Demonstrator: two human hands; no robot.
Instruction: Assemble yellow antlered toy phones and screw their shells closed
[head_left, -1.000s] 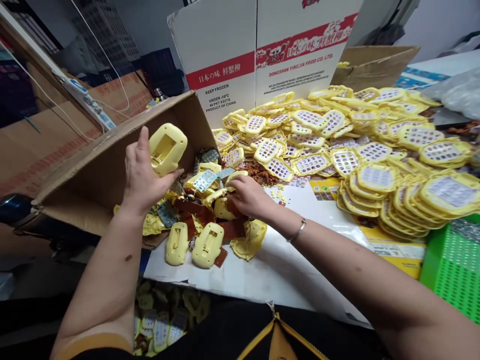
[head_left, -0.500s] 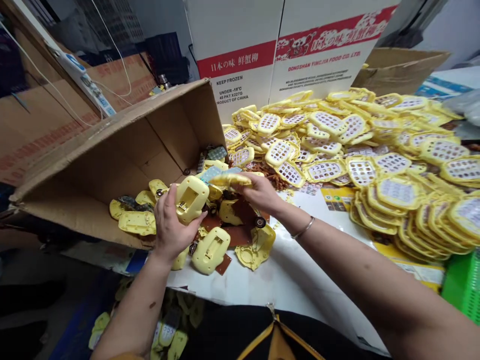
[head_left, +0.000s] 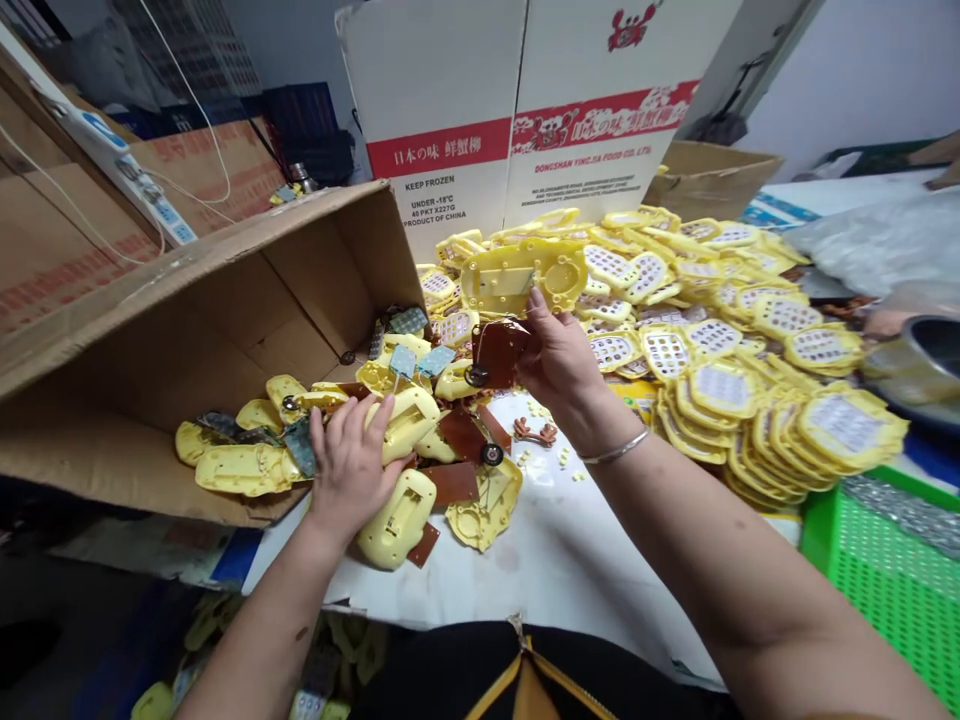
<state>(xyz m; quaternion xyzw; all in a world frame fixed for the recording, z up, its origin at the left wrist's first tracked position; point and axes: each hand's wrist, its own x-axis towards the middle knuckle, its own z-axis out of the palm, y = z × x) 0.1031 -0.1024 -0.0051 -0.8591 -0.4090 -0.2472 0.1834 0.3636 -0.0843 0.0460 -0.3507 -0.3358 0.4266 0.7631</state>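
Observation:
My right hand [head_left: 559, 365] is raised above the table, pinching a yellow plastic shell [head_left: 523, 277] held with its hollow inside facing me. A brown circuit board [head_left: 497, 353] with a small round speaker hangs from the shell on a wire. My left hand [head_left: 352, 465] rests low on the heap of loose parts, its fingers lying over a yellow shell with a window [head_left: 409, 415]. Another yellow shell [head_left: 397, 517] lies just below that hand.
An open cardboard box [head_left: 225, 330] lies on its side at left, spilling yellow shells and brown boards. Stacks of yellow keypad covers [head_left: 720, 340] fill the right half. A white carton [head_left: 517, 130] stands behind, a green basket [head_left: 885, 570] at lower right.
My right hand has risen from the heap with a yellow shell and dangling board. My left hand has come down with its shell onto the pile.

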